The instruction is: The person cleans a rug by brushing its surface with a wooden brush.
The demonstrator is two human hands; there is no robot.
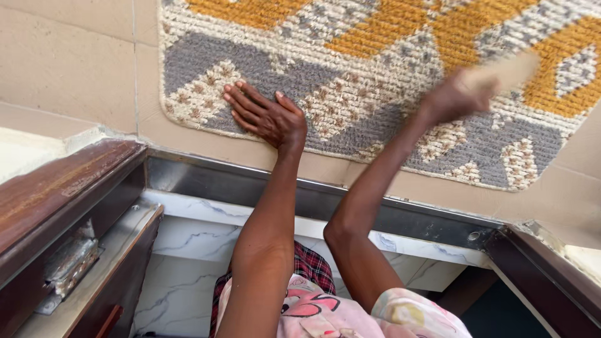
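Mat (375, 75): woven, grey and yellow. Left hand (266, 116) open, flat, pinning its edge. Right hand (454, 97) closed around brush (507, 72), blurred. Risk: hard strokes could bunch the mat or slip the brush.

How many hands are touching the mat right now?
2. The left hand lies flat on the woven mat near its lower left corner. The right hand is further right on the mat, blurred, gripping a pale brush. No other hands show.
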